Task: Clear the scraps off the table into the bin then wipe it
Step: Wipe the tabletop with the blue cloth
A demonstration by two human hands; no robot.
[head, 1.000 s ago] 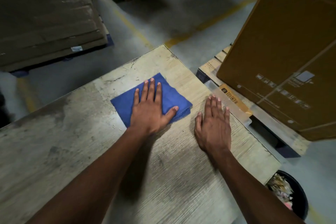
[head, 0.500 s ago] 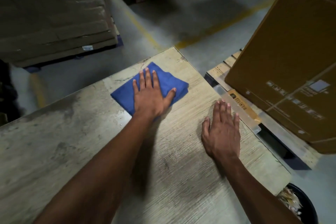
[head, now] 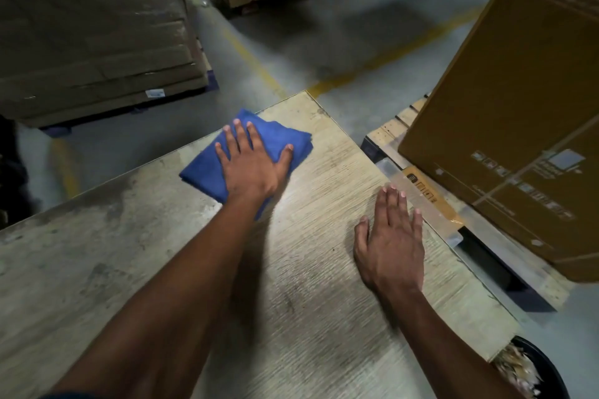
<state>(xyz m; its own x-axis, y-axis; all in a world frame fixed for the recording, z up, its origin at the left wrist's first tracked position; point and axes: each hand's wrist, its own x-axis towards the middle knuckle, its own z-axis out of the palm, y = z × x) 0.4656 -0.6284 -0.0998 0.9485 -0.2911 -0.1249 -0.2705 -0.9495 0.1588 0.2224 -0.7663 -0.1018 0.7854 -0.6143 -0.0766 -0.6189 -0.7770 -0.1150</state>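
Observation:
A folded blue cloth (head: 201,172) lies near the far edge of the worn wooden table (head: 308,317), one corner reaching over that edge. My left hand (head: 252,165) presses flat on the cloth, fingers spread. My right hand (head: 390,240) rests palm down on the bare tabletop close to the right edge, holding nothing. A black bin (head: 547,366) stands on the floor below the table's near right corner, with pale scraps (head: 515,366) inside it. No scraps show on the tabletop.
A large cardboard box (head: 518,107) on a wooden pallet (head: 392,126) stands close beside the table's right edge. Wrapped cardboard stacks (head: 90,26) sit across the grey floor at the far left and far middle. Yellow floor lines run beyond the table.
My left hand has pushed the blue cloth away from me toward the table's far edge. My right hand has stayed flat in its place near the right edge.

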